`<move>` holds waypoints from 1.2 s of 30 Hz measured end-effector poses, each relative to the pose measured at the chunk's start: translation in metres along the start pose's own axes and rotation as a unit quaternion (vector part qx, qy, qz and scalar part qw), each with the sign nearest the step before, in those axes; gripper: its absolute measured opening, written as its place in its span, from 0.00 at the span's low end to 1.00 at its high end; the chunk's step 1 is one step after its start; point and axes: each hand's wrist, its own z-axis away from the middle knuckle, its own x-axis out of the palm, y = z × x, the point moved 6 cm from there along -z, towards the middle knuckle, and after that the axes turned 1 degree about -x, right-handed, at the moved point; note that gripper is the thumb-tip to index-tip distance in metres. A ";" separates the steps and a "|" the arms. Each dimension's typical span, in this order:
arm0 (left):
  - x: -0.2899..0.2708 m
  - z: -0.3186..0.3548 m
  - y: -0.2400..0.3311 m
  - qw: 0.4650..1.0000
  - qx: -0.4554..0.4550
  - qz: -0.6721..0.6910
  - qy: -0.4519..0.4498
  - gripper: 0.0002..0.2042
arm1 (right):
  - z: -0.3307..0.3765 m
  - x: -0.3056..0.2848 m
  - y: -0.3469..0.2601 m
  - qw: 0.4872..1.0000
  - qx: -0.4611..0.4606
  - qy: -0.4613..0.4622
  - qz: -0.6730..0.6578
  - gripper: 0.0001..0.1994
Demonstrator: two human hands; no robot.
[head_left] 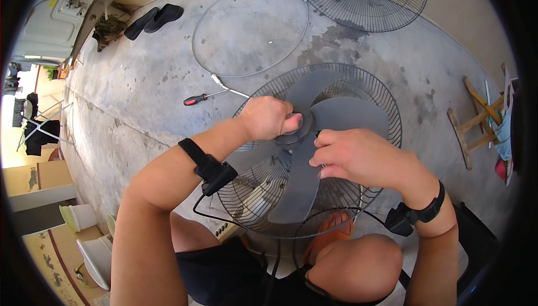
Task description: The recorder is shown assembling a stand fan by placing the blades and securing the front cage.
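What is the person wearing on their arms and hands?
Both arms are bare, with no sleeves and no gloves. The left hand has a black strap around its wrist holding a small black box, and a thin black cable hangs from it. The right hand has the same kind of black strap and box on its wrist.

Both forearms come up from the lower edge and meet at the grey fan hub [294, 129]. The left hand [266, 117] is closed in a fist-like grip on the left side of the hub, thumb lying across its top, wrist straight, a black band strapped on the forearm below it. The right hand [358, 157] sits just right of the hub, knuckles up, fingers curled inward toward it, wrist bent, a black band around it too
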 end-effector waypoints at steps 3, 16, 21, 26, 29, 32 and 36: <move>0.002 0.000 -0.013 0.996 0.023 0.091 0.010 0.25 | 0.009 -0.011 0.002 0.999 0.005 0.028 -0.022 0.09; -0.051 0.053 -0.047 0.845 -0.153 0.513 0.002 0.20 | 0.079 -0.106 0.101 0.818 0.231 0.422 -0.314 0.24; -0.058 0.055 -0.001 0.807 -0.119 0.576 -0.059 0.19 | 0.069 -0.130 0.118 0.779 0.222 0.457 -0.367 0.32; -0.082 0.074 0.026 0.808 -0.103 0.573 -0.091 0.18 | 0.074 -0.156 0.140 0.742 0.257 0.495 -0.373 0.39; -0.098 0.090 0.036 0.806 -0.110 0.572 -0.107 0.19 | 0.094 -0.166 0.166 0.710 0.249 0.528 -0.394 0.41; -0.125 0.101 0.043 0.786 -0.079 0.610 -0.058 0.22 | 0.124 -0.177 0.187 0.665 0.271 0.572 -0.396 0.43; -0.165 0.110 0.039 0.708 -0.032 0.705 0.035 0.24 | 0.139 -0.189 0.234 0.625 0.287 0.594 -0.417 0.44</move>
